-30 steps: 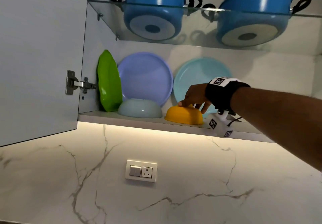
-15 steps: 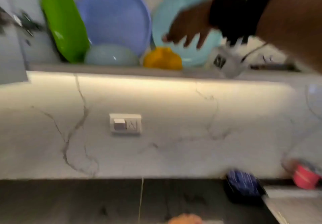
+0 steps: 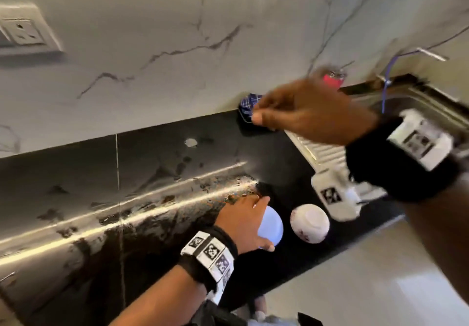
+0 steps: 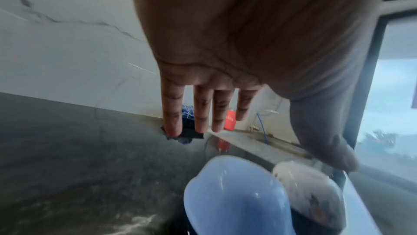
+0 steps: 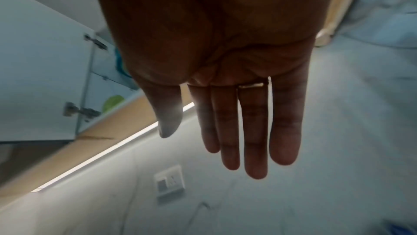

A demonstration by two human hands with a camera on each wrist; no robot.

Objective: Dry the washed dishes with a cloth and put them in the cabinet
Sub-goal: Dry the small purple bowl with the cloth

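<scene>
On the black countertop (image 3: 152, 186) a light blue bowl (image 3: 272, 229) lies upside down, and a white bowl (image 3: 309, 224) lies upside down to its right. My left hand (image 3: 261, 224) is spread over the blue bowl (image 4: 237, 203), with its fingers (image 4: 200, 110) straight and its thumb out to the side. My right hand (image 3: 256, 113) is in the air above the counter's back edge, blurred by motion. It holds nothing, and its fingers (image 5: 255, 131) are straight. Just beyond its fingertips a blue checked cloth (image 3: 246, 108) lies crumpled against the wall.
A steel sink (image 3: 431, 112) with a ribbed drainboard (image 3: 319, 148) lies at the right, and a red container (image 3: 332, 79) stands behind it. The counter is wet and streaked. A wall socket (image 3: 22, 31) is at the upper left. The open cabinet door (image 5: 40, 87) and a green plate (image 5: 112, 103) are above.
My view dropped from the cabinet shelf to the counter. My right hand left the yellow bowl on the shelf and came down toward the cloth. My left hand came into view over the blue bowl.
</scene>
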